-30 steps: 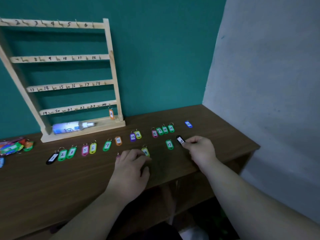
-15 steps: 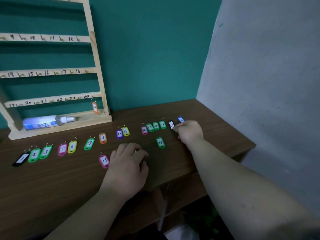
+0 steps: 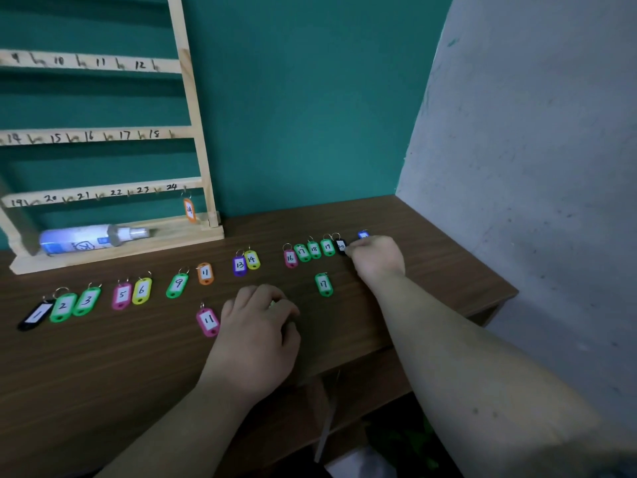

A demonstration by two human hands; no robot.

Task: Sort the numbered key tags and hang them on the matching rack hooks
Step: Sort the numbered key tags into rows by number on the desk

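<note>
Black tag (image 3: 341, 246) was pinched at its edge by the right hand (image 3: 375, 258), arm stretched out to the row's end on the table (image 3: 103, 357). Left hand (image 3: 258, 329) lay curled, knuckles up, mid-table; contents unclear. Risk: a careless slide could knock the touching green tag (image 3: 327, 247) out of order. Rack (image 3: 203, 167) stood back left.

The left hand (image 3: 255, 336) and right hand (image 3: 377, 258) are bare, with short, rounded fingers. The left forearm (image 3: 179, 419) and right forearm (image 3: 448, 357) are uncovered all the way to the edge of view. A few small specks, perhaps moles, dot the right forearm along its broad lower stretch.
</note>
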